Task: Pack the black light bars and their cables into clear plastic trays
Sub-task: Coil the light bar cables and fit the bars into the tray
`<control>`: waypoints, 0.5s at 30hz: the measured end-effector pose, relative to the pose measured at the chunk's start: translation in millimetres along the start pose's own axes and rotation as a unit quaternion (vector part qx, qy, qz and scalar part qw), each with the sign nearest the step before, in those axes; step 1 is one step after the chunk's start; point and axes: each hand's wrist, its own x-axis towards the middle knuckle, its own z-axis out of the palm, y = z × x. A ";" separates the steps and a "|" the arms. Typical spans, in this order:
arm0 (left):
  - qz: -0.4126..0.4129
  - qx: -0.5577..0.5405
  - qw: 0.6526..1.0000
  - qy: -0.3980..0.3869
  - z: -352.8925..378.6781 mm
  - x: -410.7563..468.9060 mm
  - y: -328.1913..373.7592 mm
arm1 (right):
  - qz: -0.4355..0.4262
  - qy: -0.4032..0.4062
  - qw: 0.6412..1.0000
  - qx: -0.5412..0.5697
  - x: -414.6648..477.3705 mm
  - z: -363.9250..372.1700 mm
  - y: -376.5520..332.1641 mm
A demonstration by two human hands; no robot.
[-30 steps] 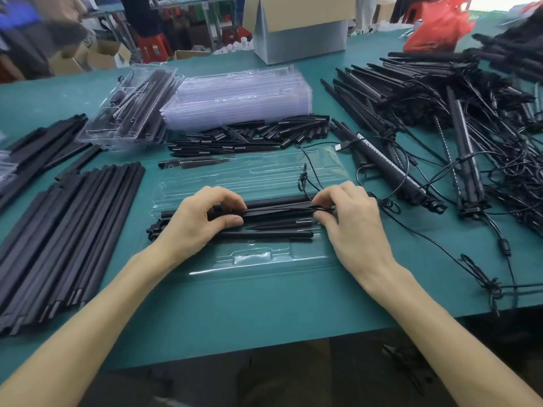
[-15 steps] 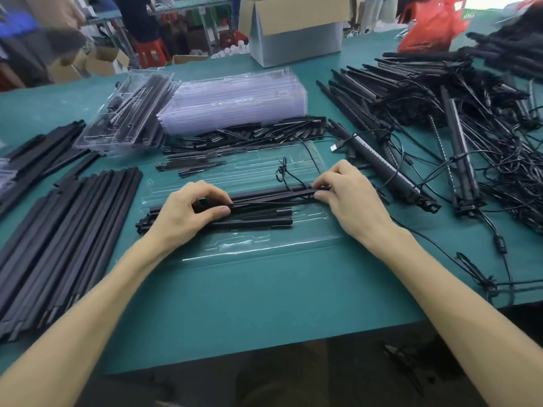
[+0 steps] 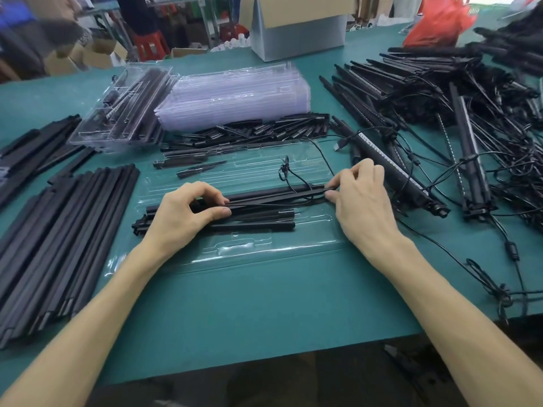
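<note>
The open tray (image 3: 241, 251) is clear, glossy plastic, with white glare along its near rim. The light bars (image 3: 264, 190) in it are matt black. Under the tray, the table (image 3: 249, 312) has a smooth, matt teal covering. Behind the tray, the stack of trays (image 3: 235, 95) is the same shiny plastic. Left of it, flat strips (image 3: 58, 230) look dull black; right of it, the cables (image 3: 511, 248) are smooth and black. Far behind it, a box (image 3: 299, 13) is brown cardboard.
</note>
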 end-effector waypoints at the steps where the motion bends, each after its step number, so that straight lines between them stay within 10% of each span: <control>1: -0.001 0.002 1.000 0.002 0.3 -0.2 0.1 | 0.001 0.002 1.000 -0.006 -0.4 0.6 -0.3; 15: -0.004 -0.005 1.000 0.012 0.6 -3.2 6.3 | 0.021 0.054 0.998 -0.038 0.8 -9.9 5.4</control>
